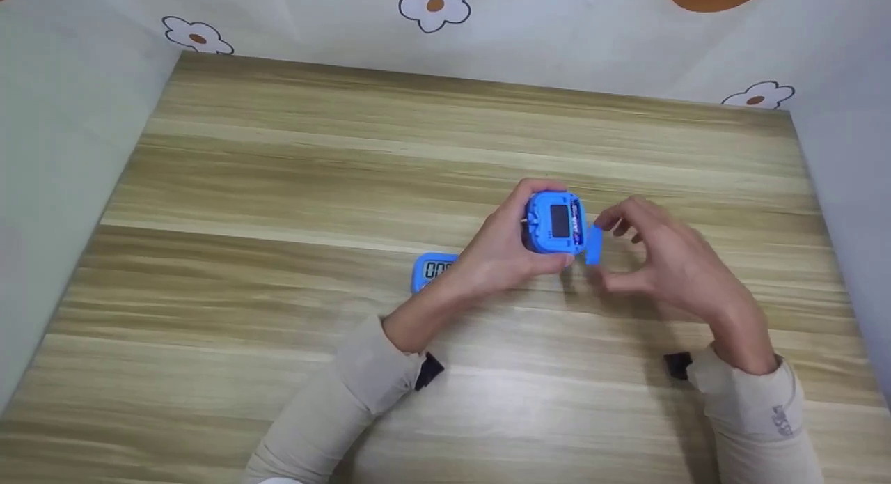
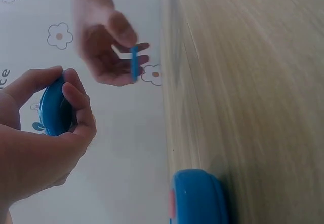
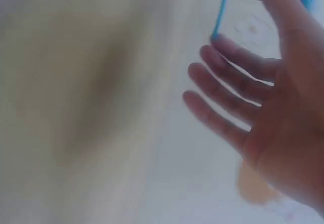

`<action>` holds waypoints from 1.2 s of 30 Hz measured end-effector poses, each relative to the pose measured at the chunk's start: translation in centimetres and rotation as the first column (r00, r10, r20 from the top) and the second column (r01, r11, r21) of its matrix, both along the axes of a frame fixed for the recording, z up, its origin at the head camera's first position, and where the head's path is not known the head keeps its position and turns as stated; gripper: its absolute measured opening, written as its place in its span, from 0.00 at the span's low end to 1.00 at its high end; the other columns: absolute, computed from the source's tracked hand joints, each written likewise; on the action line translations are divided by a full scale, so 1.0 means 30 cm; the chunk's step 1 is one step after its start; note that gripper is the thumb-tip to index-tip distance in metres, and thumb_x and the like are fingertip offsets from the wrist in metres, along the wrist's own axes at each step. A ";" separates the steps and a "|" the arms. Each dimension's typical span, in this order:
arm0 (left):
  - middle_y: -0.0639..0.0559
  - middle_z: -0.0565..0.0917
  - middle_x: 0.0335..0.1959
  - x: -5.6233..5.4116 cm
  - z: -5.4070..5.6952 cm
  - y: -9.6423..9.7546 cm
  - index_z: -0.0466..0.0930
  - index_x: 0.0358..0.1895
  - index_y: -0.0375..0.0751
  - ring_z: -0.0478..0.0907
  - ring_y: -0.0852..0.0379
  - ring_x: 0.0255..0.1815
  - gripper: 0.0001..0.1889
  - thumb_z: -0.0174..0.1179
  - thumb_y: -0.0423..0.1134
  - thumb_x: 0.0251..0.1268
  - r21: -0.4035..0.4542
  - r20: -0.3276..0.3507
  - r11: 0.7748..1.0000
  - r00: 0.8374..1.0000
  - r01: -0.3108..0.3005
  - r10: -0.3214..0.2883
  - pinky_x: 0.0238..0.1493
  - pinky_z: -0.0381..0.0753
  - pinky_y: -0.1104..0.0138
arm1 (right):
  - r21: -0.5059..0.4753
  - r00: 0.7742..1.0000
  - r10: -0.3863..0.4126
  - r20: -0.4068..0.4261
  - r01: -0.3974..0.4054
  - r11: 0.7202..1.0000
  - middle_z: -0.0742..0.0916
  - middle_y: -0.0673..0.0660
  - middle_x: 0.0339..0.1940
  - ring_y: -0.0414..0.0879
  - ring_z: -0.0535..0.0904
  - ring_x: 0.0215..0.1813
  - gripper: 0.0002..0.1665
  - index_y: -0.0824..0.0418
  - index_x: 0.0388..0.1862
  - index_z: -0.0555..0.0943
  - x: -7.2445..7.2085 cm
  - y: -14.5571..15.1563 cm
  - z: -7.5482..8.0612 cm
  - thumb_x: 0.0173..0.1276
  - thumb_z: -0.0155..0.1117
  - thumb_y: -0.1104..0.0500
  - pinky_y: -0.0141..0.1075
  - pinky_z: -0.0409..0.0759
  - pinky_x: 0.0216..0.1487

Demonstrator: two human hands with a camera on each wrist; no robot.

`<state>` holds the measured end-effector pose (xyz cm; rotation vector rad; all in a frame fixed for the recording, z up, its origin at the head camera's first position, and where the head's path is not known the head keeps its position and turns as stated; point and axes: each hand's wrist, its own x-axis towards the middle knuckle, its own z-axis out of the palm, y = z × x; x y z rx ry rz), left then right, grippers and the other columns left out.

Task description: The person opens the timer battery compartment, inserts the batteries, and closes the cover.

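Note:
My left hand (image 1: 495,251) grips a blue digital timer (image 1: 544,226) by its edges, fingers over the far side and thumb along the near side. The timer's back faces up, with a dark rectangle in the middle. A battery (image 1: 576,221) shows in the uncovered slot along its right side. Just to the right, my right hand (image 1: 675,264) pinches a thin blue battery cover (image 1: 594,246) by its ends between thumb and index finger. In the right wrist view, the other fingers (image 3: 223,87) are spread apart. The cover (image 2: 134,64) is apart from the timer.
A second blue timer (image 1: 431,269) lies on the wooden table (image 1: 278,191), its display up and partly hidden behind my left forearm. Pale walls with flower prints (image 1: 435,5) stand around the table's back and sides.

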<state>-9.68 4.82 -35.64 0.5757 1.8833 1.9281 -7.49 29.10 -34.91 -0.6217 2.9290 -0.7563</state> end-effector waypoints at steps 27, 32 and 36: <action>0.48 0.73 0.56 0.024 -0.022 0.030 0.61 0.66 0.45 0.79 0.50 0.50 0.36 0.71 0.31 0.56 0.030 0.056 0.994 0.993 0.101 -0.103 0.50 0.80 0.62 | -0.226 0.987 0.122 -0.105 -0.143 0.963 0.85 0.49 0.48 0.42 0.80 0.47 0.34 0.59 0.57 0.81 0.039 -0.034 0.089 0.49 0.82 0.63 0.26 0.78 0.45; 0.45 0.74 0.51 0.033 -0.015 0.035 0.62 0.65 0.45 0.84 0.39 0.35 0.29 0.65 0.33 0.64 0.185 0.207 0.982 0.975 0.048 -0.087 0.39 0.85 0.53 | -0.329 0.993 0.075 -0.096 -0.103 0.939 0.85 0.53 0.45 0.42 0.81 0.43 0.33 0.63 0.55 0.83 0.050 -0.070 0.118 0.46 0.81 0.69 0.29 0.79 0.45; 0.45 0.74 0.52 0.033 -0.010 0.039 0.64 0.64 0.46 0.84 0.43 0.33 0.27 0.65 0.33 0.64 0.185 0.226 0.983 0.973 -0.003 -0.040 0.37 0.85 0.54 | -0.394 0.994 0.066 -0.085 -0.094 0.914 0.85 0.58 0.44 0.47 0.80 0.43 0.31 0.67 0.53 0.83 0.061 -0.095 0.156 0.46 0.79 0.73 0.31 0.80 0.45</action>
